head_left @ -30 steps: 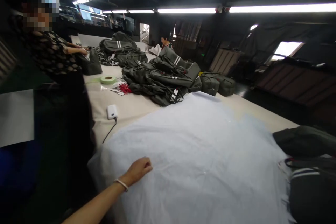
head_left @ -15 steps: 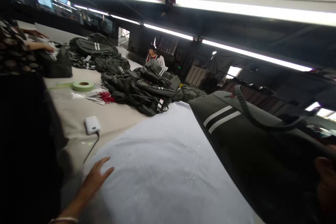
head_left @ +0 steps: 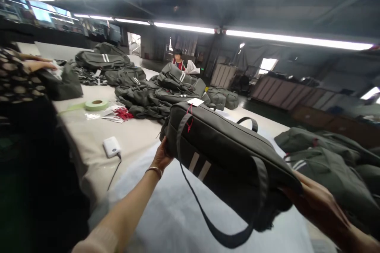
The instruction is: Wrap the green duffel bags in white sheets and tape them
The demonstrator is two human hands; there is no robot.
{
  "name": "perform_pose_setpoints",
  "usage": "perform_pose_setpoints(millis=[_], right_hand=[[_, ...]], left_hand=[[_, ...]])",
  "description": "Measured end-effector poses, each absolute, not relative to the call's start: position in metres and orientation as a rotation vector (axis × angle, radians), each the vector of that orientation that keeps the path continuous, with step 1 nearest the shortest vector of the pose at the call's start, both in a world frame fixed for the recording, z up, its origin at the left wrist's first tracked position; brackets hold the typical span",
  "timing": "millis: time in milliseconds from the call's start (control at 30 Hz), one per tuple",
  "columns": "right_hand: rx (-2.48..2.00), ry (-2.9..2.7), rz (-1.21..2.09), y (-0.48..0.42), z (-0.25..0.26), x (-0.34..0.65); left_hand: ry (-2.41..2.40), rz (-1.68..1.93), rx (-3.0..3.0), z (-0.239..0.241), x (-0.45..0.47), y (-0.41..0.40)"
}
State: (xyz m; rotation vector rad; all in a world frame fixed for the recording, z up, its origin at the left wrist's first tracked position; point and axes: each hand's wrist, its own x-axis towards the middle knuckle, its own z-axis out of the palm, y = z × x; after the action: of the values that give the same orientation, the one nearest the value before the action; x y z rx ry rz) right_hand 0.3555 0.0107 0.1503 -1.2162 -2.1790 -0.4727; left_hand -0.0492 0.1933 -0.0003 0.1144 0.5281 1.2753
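A dark grey-green duffel bag is held up over the table, tilted down to the right. Two pale stripes run across its side, and its strap handles hang loose. A white tag on a red string is tied near its left end. My left hand grips the bag's left end, fingers partly hidden behind it. At the right end, my right hand grips the bag, its fingers tucked underneath out of sight. Below the bag, a pale blue-white cloth is spread on the table.
Dark bags are heaped at the table's far side, more bags at right. A green tape roll, red-stringed tags and a white corded device lie at left. One person works at far left; another stands beyond the heap.
The striped bag has come from the right to the middle, above the cloth. My left hand, open over the cloth before, now grips its left end. The view has shifted right.
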Motion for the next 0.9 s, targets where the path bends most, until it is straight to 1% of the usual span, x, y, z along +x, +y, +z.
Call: perform_pose_setpoints(millis=[100, 300, 467, 567, 700, 800, 900], right_hand=[[-1.191, -2.282, -0.438, 0.023, 0.136, 0.369], [-1.299, -2.178, -0.501, 0.06, 0.114, 0.396], [-1.383, -2.14, -0.49, 0.088, 0.085, 0.415], [-1.401, -2.128, -0.454, 0.101, 0.062, 0.424], [-1.431, -2.146, -0.336, 0.111, 0.019, 0.428], [-1.515, -2.096, -0.238, 0.114, -0.017, 0.426], [-1.612, -2.012, -0.177, 0.119, -0.036, 0.425]], left_hand=[[0.533, 1.291, 0.064, -0.005, -0.039, 0.207], [0.558, 1.259, 0.012, -0.005, -0.006, 0.261], [0.613, 1.232, -0.016, -0.022, 0.014, 0.301], [0.655, 1.214, -0.034, -0.042, 0.021, 0.311], [0.746, 1.16, -0.073, -0.083, 0.021, 0.306], [0.833, 1.081, -0.108, -0.114, 0.018, 0.3], [0.875, 1.034, -0.121, -0.134, 0.017, 0.304]])
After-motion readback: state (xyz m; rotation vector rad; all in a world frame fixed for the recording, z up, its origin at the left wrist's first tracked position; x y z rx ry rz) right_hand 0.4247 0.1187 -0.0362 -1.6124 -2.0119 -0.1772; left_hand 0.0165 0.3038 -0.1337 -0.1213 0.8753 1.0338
